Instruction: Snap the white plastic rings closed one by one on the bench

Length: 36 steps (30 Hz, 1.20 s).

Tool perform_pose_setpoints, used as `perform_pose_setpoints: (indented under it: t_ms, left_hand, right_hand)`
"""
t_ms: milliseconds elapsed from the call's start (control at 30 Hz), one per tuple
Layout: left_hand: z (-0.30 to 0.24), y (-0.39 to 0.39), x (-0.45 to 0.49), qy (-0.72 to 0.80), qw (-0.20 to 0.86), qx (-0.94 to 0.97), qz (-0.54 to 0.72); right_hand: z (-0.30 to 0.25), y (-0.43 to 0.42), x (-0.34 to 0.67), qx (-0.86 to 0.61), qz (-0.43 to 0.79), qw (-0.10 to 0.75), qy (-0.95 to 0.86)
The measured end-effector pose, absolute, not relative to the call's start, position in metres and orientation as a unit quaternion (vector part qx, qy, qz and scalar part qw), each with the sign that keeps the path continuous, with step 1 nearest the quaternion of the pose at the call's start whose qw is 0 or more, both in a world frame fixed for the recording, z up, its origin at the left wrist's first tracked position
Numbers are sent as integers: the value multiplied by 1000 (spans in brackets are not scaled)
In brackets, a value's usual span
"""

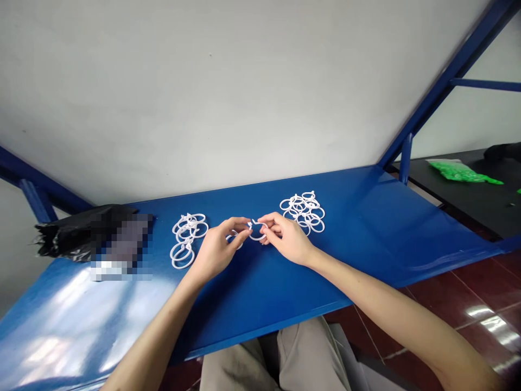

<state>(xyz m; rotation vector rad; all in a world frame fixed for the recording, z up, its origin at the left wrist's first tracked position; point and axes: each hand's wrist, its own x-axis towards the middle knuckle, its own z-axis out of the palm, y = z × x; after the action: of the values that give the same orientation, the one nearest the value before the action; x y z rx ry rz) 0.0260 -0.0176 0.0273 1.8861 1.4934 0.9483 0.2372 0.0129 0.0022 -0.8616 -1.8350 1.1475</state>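
Between my two hands is a white curtain ring [256, 239], with a gap in its loop at the top. My left hand [217, 245] pinches its left end between thumb and fingertips. On the other side, my right hand [290, 239] grips it with thumb and fingers. A second white ring [240, 245] shows partly behind my left fingers; whether they touch it I cannot tell. Left of my left hand lies a loose group of white rings [188, 218]. A larger pile of the same rings [302, 205] lies just beyond my right hand.
A blue table [358, 228] stands against a pale wall [228, 108]. Black plastic [67, 233] and a blurred-out item [126, 239] lie at the left. Blue frame posts [431, 92] rise at both sides. A green bag [458, 170] rests on a black surface at right.
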Motion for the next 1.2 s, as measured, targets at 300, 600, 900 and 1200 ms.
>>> perform_pose_setpoints:
  t_ms: [300,600,900,1200]
  left_hand:
    - [7,-15,32,557,297,665,399]
    - [11,-22,39,499,235,718,424]
    - [11,-7,12,551,10,807,211]
    - [7,-2,-3,575,21,806,137]
  right_hand:
    - [-3,11,236,-352,437,390,-730]
    - [-6,4,237,-313,315,410,-797]
    - [24,45,287,-468,58,338,-814]
    - [29,62,320,-532,64,260,-803]
